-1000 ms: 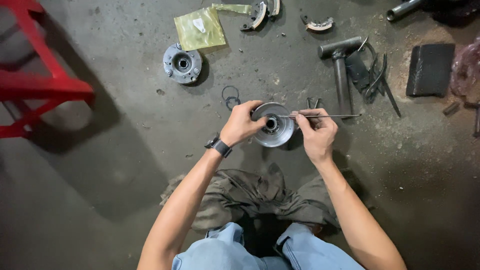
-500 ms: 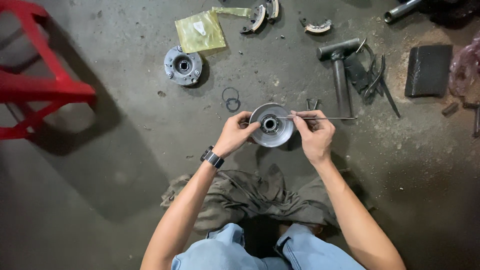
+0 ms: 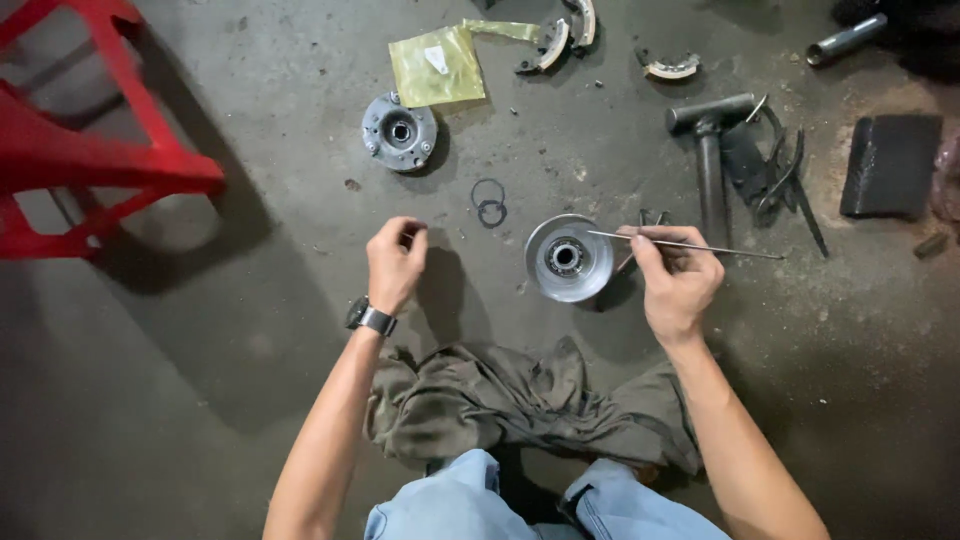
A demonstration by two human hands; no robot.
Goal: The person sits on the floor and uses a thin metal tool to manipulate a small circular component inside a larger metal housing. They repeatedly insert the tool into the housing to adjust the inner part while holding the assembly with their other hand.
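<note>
A round silver metal disc with a bearing hub (image 3: 570, 262) lies flat on the concrete floor in front of me. My right hand (image 3: 678, 285) grips a thin metal rod (image 3: 700, 245) whose left tip reaches over the disc's upper rim. My left hand (image 3: 397, 262), with a black watch (image 3: 370, 318) on its wrist, hovers well left of the disc and touches nothing. Its fingers are curled and pinched together; whether something tiny sits between them I cannot make out. Two small dark rings (image 3: 490, 205) lie on the floor between my left hand and the disc.
A second round hub (image 3: 399, 132) and a yellow-green plastic bag (image 3: 435, 65) lie farther back. Curved brake shoes (image 3: 555, 40), a hammer (image 3: 712, 150), dark pliers, a black block (image 3: 890, 165) and a pipe (image 3: 845, 40) lie at the back right. A red stool (image 3: 90, 150) stands left. A grey cloth (image 3: 520, 400) covers my lap.
My left hand has let go of the disc and drawn away to the left with its fingers pinched. My right hand still holds the rod over the disc.
</note>
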